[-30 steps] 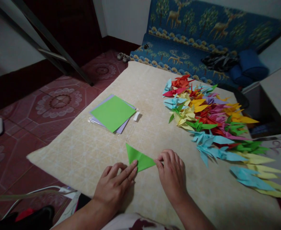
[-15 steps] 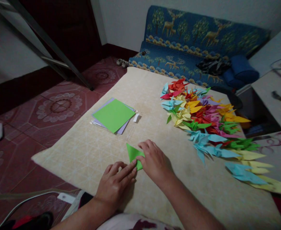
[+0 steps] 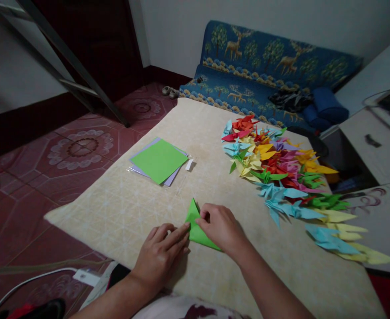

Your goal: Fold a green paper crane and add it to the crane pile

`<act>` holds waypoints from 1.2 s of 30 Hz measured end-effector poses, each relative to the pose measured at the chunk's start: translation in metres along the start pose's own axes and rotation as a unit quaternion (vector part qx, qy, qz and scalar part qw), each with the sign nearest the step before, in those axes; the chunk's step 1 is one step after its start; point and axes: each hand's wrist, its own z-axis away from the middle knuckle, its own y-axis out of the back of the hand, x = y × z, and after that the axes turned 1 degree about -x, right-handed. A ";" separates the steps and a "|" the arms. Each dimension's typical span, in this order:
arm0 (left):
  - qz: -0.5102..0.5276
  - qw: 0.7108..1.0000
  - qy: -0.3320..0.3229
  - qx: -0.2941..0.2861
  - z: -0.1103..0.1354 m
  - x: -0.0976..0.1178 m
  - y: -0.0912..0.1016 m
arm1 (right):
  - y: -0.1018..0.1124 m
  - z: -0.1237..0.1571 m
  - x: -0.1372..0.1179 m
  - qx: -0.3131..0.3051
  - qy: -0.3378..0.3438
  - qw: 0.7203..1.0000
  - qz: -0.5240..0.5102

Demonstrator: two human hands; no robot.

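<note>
A folded piece of green origami paper point(image 3: 201, 237) lies on the cloth-covered table in front of me, one pointed corner facing away. My right hand point(image 3: 224, 228) pinches it at its right side with thumb and index finger, the palm covering part of it. From the left, my left hand point(image 3: 161, 252) rests on the tabletop, index finger stretched out with its tip touching the paper's left edge. Beyond both hands sits a stack of square sheets, a green sheet point(image 3: 160, 160) on top and a purple sheet point(image 3: 172, 178) under it, over a clear plastic wrapper.
Many folded paper cranes point(image 3: 274, 164) in several colours spread along the right side of the table point(image 3: 115, 212). A small white paper slip point(image 3: 189, 165) lies beside the stack. Behind stands a blue sofa point(image 3: 241, 88); a metal ladder point(image 3: 82, 86) leans at left.
The green paper has turned, its point shifting right, and more of its lower edge shows. My right hand has moved slightly right and down; my left hand stays nearly in place.
</note>
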 end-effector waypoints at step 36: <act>0.720 0.528 0.445 0.073 -0.065 0.041 -0.013 | -0.037 0.033 -0.023 0.143 -0.183 0.766 -0.600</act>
